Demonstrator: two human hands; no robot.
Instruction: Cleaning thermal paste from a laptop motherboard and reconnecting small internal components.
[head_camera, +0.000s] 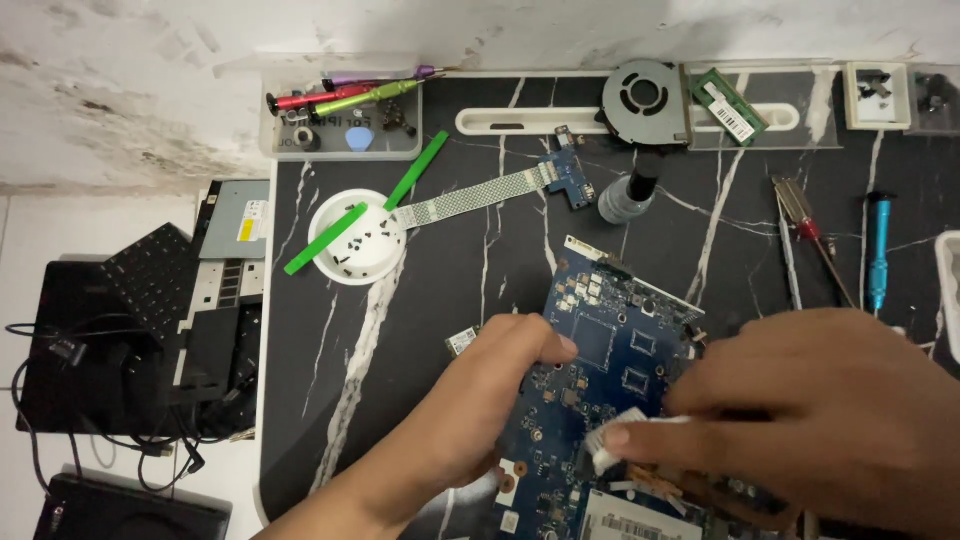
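Note:
A blue laptop motherboard lies on the black marble-pattern mat. My left hand presses on the board's left edge, thumb resting on its top face. My right hand reaches in from the right and pinches a small white brush-like piece against the board's lower middle. A copper heat pipe part shows just below my right fingers. A small wireless card sits beside my left hand.
A white dish of screws with a green pry stick is at upper left. A ribbon cable with small blue board, cooling fan, memory module, tool tray, screwdrivers and laptop shell parts surround the work area.

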